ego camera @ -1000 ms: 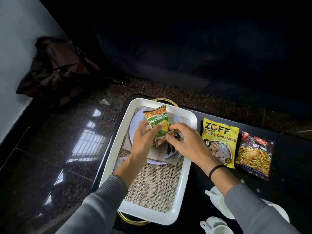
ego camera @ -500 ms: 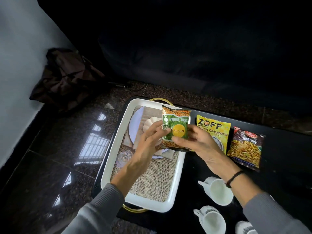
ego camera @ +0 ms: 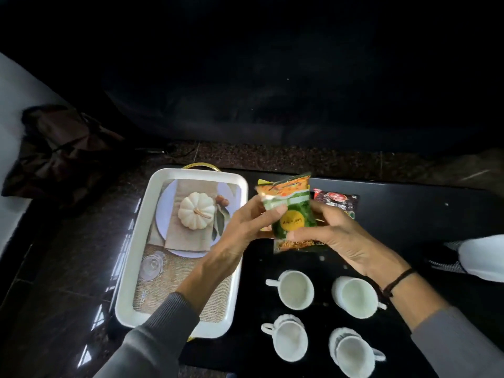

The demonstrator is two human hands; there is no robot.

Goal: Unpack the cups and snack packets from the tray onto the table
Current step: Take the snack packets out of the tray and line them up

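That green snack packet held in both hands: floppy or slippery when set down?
Probably floppy: the green snack packet bends between the left hand and right hand. Its glossy film catches light, so likely slick. It looks light, apt to slide on the black table.

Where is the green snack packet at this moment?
The green snack packet is held by the left hand and right hand above the black table, right of the white tray.

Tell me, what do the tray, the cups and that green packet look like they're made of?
The tray: probably glossy white enamel or plastic, judging by its smooth shiny rim, with a brass-coloured handle; its floor carries a printed picture. The cups: likely glazed white ceramic, thick-walled; the nearer two look ribbed. The green packet, held in both hands: thin printed plastic film, crinkled and catching light.
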